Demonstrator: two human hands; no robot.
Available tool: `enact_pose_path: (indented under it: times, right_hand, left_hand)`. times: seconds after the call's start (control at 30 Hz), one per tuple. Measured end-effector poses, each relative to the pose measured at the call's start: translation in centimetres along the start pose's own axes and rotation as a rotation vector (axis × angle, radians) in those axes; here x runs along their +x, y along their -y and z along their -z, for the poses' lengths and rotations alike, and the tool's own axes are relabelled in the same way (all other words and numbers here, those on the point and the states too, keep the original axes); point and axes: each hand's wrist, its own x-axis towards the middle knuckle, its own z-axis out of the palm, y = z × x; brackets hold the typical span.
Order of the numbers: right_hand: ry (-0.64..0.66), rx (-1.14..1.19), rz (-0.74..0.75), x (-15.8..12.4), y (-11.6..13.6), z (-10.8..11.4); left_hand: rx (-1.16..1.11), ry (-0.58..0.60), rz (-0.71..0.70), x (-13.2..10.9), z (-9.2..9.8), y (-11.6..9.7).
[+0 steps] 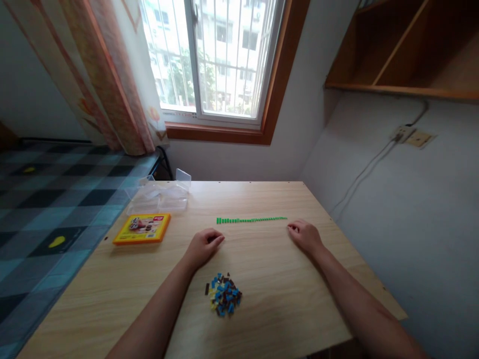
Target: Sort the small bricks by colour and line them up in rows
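Note:
My left hand [205, 245] rests on the table with its fingers loosely curled, and nothing shows in it. Beyond it begins a long row of small green building bricks [247, 220], running sideways from larger pieces at the left to tiny ones at the right. Close to the row's right end lies my right hand [306, 236], also curled, with no piece visible between thumb and fingers. A loose pile of blue, dark brown and pale yellow bricks [225, 295] sits nearer to me, between my forearms.
On the wooden table [277, 279], a flat yellow-orange box [142, 229] lies at the left. Clear plastic trays [159, 197] stand behind it. A checked bed [63, 199] adjoins the left side; the wall borders the right. A wooden shelf [404, 89] hangs above right.

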Motion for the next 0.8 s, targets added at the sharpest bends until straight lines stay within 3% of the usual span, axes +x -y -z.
enact_pose_path:
  times: [0.1, 0.2, 0.43, 0.8]
  right_hand:
    - [-0.022, -0.014, -0.061, 1.0, -4.2, 0.4]
    - [-0.032, 0.002, -0.081, 2.0, -6.1, -0.2]
    - [-0.025, 0.063, -0.053, 4.1, -6.3, -1.9]
    - [0.005, 0.102, -0.034, 4.4, -6.3, -2.0]
  left_hand:
    - [0.0, -0.001, 0.005, 0.1, 0.0, 0.0]
    - [0.0, 0.001, 0.013, 0.1, 0.1, 0.0]
    - [0.018, 0.009, 0.01, 0.2, 0.2, 0.0]
    - [0.028, 0.007, 0.008, 0.2, 0.3, -0.1]
